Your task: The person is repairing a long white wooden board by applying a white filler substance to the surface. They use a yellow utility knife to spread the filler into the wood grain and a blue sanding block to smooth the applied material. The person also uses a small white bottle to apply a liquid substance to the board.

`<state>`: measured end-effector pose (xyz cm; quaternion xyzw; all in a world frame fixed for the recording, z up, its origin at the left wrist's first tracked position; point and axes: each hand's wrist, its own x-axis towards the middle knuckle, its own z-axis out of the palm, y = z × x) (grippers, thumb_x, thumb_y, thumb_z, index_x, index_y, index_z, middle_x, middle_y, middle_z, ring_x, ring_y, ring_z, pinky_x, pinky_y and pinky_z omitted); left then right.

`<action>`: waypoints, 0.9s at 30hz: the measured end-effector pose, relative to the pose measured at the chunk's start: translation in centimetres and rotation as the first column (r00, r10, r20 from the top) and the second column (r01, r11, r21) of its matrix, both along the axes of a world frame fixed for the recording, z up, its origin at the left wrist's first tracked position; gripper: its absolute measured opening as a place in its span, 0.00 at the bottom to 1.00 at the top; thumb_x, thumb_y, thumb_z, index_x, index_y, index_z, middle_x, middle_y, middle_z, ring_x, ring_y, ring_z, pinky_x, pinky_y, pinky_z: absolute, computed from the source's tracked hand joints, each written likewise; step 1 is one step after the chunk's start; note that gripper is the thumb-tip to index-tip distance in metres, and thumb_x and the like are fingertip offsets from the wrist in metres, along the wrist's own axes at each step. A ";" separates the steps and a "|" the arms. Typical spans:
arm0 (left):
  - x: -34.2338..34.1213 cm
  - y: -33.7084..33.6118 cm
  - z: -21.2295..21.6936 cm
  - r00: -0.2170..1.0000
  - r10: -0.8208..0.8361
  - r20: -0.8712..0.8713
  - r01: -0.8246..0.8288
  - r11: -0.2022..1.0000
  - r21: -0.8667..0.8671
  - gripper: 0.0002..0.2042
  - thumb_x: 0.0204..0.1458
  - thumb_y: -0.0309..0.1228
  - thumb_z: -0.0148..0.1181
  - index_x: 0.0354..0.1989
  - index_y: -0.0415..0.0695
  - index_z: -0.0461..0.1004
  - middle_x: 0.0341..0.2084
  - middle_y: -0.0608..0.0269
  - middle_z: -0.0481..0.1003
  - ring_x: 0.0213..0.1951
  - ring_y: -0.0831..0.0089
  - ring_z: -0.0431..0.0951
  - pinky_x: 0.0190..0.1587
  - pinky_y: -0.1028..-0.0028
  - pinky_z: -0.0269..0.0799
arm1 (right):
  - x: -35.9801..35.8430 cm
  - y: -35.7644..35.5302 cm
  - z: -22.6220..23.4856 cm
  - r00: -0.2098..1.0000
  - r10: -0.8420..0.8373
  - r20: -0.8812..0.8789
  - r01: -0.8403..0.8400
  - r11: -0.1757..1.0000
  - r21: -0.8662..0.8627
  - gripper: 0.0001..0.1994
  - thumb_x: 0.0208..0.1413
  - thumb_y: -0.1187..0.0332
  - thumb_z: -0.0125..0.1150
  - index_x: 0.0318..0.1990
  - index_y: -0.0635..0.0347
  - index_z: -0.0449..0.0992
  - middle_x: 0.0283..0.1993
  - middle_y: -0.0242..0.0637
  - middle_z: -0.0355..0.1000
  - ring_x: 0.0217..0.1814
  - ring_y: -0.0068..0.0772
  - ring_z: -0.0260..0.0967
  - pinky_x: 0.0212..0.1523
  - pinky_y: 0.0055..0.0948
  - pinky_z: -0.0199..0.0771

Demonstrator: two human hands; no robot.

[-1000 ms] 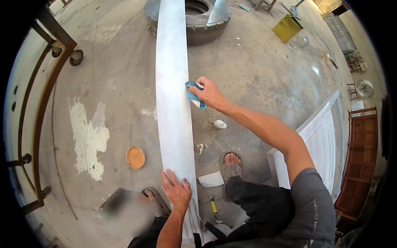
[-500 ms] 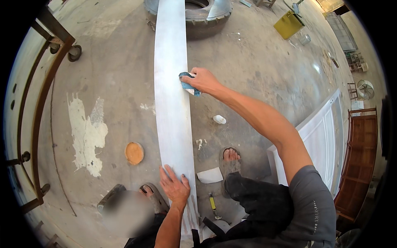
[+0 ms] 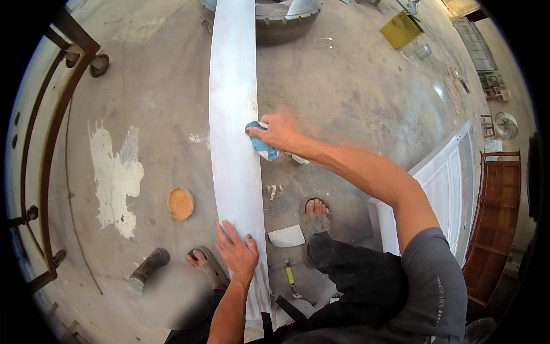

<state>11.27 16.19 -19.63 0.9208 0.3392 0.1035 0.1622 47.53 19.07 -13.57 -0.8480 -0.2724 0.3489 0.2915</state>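
Note:
A long white board (image 3: 234, 74) runs from near my body up to a big tyre (image 3: 292, 27), where its far end lies over the tyre. My left hand (image 3: 237, 251) rests on the near part of this board, fingers spread and palm down. Farther up, at the board's right edge, my right hand (image 3: 282, 134) grips a folded piece of blue sandpaper (image 3: 263, 148). The sandpaper bends over the edge, with its pale back partly showing. My fingers cover part of it.
On the floor left of the board are a round orange-filled dish (image 3: 181, 204) and a dark cylinder (image 3: 150, 268). Right of it lie a white sheet (image 3: 286, 236) and a yellow-handled tool (image 3: 290, 276). A white panelled door (image 3: 438, 178) lies right; a wheeled metal frame (image 3: 63, 103) stands left.
My right hand has slid the sandpaper toward me along the board's right edge, now partly covering the small white object on the floor. My left hand stays flat on the board.

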 end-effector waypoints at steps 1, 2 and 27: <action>0.0 0.1 0.0 1.000 -0.002 0.002 0.002 1.000 -0.004 0.40 0.58 0.35 0.57 0.77 0.33 0.49 0.72 0.31 0.53 0.65 0.37 0.65 0.60 0.48 0.63 | -1.0 -1.4 -1.3 0.998 0.034 0.059 -0.036 0.998 0.043 0.26 0.55 0.48 0.71 0.34 0.71 0.81 0.29 0.51 0.78 0.30 0.43 0.78 0.31 0.40 0.75; 0.1 0.1 0.0 1.000 -0.005 0.009 0.005 1.000 -0.001 0.40 0.58 0.35 0.57 0.77 0.34 0.48 0.72 0.31 0.53 0.65 0.37 0.64 0.61 0.47 0.63 | -1.8 -2.8 -3.0 0.990 0.070 0.119 -0.080 0.993 0.085 0.27 0.55 0.47 0.71 0.34 0.71 0.81 0.28 0.51 0.77 0.29 0.41 0.77 0.27 0.39 0.74; 0.0 0.1 -0.6 1.000 0.014 0.010 -0.014 0.999 0.031 0.40 0.58 0.36 0.57 0.78 0.37 0.48 0.72 0.33 0.53 0.65 0.39 0.64 0.63 0.49 0.62 | -6.6 -5.4 -0.4 0.997 0.041 -0.072 -0.039 0.999 0.028 0.23 0.57 0.51 0.69 0.33 0.69 0.81 0.28 0.55 0.77 0.31 0.50 0.75 0.37 0.46 0.74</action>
